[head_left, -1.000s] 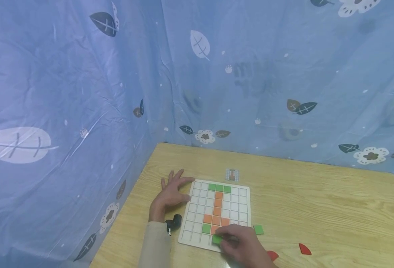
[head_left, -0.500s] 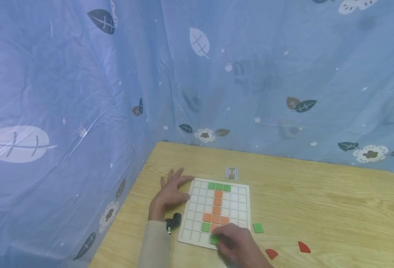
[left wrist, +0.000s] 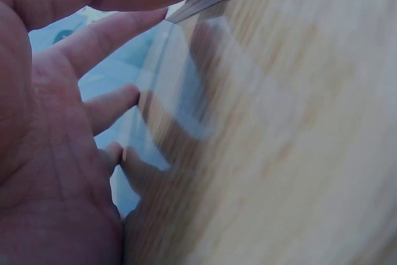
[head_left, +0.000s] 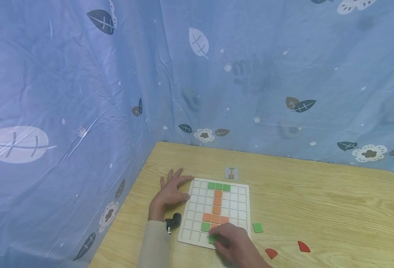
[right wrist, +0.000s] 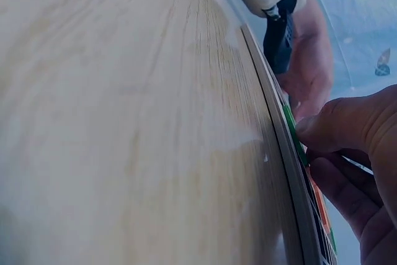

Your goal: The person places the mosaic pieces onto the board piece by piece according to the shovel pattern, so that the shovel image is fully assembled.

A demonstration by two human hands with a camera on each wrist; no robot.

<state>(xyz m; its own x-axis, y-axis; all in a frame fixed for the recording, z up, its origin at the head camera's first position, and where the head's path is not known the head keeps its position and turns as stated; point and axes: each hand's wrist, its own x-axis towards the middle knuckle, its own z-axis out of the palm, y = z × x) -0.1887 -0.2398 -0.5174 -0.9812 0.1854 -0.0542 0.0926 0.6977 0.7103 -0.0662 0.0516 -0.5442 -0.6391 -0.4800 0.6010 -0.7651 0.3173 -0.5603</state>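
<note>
A white gridded board [head_left: 187, 230] lies on the table, bearing several green and orange square tiles. My right hand [head_left: 235, 242] is over its front edge, pinching a green square tile [head_left: 212, 239] in the front row. In the right wrist view the thumb presses on that green tile [right wrist: 294, 134], and the fingers curl in close to its end. Fingers spread, my left hand [head_left: 170, 191] steadies the board's left side, with index finger and thumb at the edge. The left wrist view shows those fingers [left wrist: 111, 35] extended, nothing in the palm.
To the board's right lie a loose green square tile [head_left: 258, 227] and two red quarter-circle pieces [head_left: 271, 254]. A small pattern card [head_left: 231, 174] is behind the board. The black wrist camera [head_left: 173, 221] shows beside the left sleeve [head_left: 155, 243]. Blue patterned curtains [head_left: 250, 93] bound the table.
My right hand has slid slightly left, taking the pinched green tile along the front row. The red piece beside it now shows whole. The left hand stays put.
</note>
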